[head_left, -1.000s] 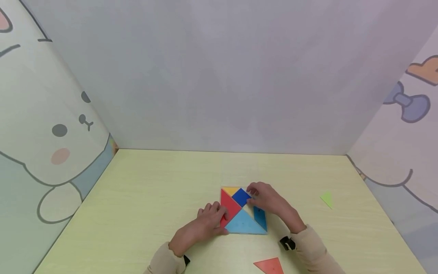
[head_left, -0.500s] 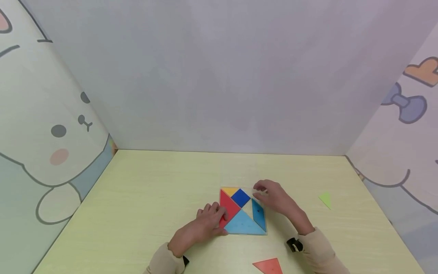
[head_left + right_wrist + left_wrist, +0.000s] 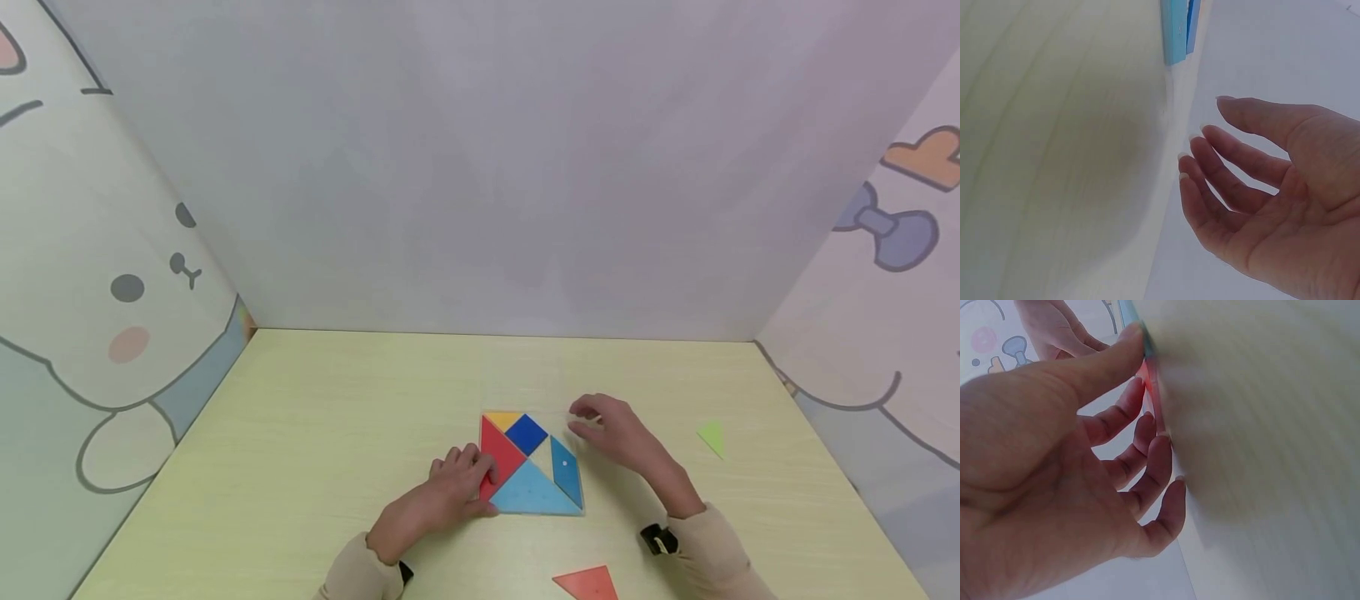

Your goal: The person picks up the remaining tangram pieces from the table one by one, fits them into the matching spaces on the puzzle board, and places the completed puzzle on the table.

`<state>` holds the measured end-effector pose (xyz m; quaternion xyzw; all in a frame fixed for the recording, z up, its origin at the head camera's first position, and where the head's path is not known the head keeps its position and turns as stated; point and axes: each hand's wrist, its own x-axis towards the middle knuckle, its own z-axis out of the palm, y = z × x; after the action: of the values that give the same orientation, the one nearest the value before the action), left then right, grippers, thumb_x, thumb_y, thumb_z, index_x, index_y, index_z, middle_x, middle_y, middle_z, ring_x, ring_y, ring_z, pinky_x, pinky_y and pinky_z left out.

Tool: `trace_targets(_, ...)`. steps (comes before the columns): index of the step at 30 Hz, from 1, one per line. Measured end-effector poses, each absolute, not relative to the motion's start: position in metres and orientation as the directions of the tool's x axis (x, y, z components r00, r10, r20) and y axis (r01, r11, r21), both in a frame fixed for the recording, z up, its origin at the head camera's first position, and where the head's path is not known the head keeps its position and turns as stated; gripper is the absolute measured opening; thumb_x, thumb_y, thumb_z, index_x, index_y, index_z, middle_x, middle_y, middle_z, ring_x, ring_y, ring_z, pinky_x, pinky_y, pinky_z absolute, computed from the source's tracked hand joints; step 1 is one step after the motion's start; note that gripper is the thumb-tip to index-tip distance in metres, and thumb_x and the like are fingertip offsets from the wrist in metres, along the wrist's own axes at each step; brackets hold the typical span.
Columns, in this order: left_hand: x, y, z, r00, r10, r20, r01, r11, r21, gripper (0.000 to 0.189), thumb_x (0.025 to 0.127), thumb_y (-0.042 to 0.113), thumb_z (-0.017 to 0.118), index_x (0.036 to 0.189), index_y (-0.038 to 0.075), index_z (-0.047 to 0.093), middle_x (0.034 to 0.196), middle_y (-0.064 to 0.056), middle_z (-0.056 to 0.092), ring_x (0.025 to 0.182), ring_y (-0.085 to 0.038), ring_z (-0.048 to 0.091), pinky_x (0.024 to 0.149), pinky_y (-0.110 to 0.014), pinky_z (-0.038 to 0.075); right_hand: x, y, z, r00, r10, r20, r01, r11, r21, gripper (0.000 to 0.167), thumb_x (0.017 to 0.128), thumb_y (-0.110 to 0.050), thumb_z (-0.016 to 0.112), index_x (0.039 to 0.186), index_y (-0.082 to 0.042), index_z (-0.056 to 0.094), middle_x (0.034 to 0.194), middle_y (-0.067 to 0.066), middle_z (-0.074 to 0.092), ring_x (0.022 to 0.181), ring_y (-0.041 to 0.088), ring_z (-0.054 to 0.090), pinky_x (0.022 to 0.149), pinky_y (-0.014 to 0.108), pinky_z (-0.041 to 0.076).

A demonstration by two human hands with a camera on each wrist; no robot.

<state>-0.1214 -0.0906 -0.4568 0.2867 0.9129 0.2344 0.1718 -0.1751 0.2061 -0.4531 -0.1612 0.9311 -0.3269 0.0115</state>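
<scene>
Flat tangram pieces lie together mid-table. My left hand (image 3: 442, 492) rests at their lower left, fingertips against the large red triangle (image 3: 501, 447), thumb at the front edge of the large light blue triangle (image 3: 536, 492). In the left wrist view, its bent fingers touch the pieces' side. A small yellow triangle (image 3: 501, 421) and dark blue square (image 3: 527, 435) lie at the top; a blue parallelogram (image 3: 566, 471) lies at the right. Beyond that, my right hand (image 3: 615, 429) hovers with loosely bent fingers, holding nothing, also in the right wrist view (image 3: 1272, 194).
A small green triangle (image 3: 712, 439) lies apart at the right of the pale wooden table (image 3: 337, 400). Near the front edge is a red triangle (image 3: 590, 582), cut by the frame. A pale gap shows between the square and parallelogram. Walls enclose the back and sides.
My right hand has drawn back to the right from beside the dark blue square, and the parallelogram shows fully. My left hand has stayed in place.
</scene>
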Motion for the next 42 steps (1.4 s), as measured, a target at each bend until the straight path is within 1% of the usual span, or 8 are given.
trace_targets(17,-0.121,-0.091,-0.457,-0.775,0.602,-0.194,0.434,0.729,0.529,0.034,0.091,0.03,0.079,0.11,0.021,0.051,0.103,0.004,0.04,0.101,-0.016,0.038,0.078,-0.035,0.029,-0.166,0.229,-0.452,-0.957,-0.263,0.12,-0.28,0.732,-0.622,0.019,0.095,-0.008,0.073,0.11,0.002,0.069,0.106,0.012,0.071,0.099,0.032,0.067,0.086,0.049,0.056)
trace_targets(26,-0.121,-0.092,-0.459,-0.772,0.613,-0.166,0.455,0.716,0.529,0.034,0.091,0.029,0.079,0.11,0.02,0.051,0.104,0.004,0.04,0.099,-0.017,0.037,0.078,-0.035,0.028,-0.162,0.241,-0.45,-0.958,-0.246,0.145,-0.282,0.74,-0.611,0.019,0.094,-0.007,0.073,0.11,0.003,0.069,0.105,0.013,0.071,0.099,0.033,0.067,0.085,0.05,0.056)
trace_targets(42,-0.122,-0.092,-0.459,-0.769,0.616,-0.172,0.456,0.717,0.528,0.033,0.092,0.03,0.078,0.109,0.021,0.051,0.103,0.004,0.04,0.099,-0.016,0.038,0.078,-0.035,0.028,-0.155,0.265,-0.445,-0.963,-0.203,0.178,-0.269,0.764,-0.586,0.022,0.095,-0.01,0.074,0.112,0.003,0.069,0.104,0.014,0.072,0.098,0.035,0.068,0.083,0.051,0.056)
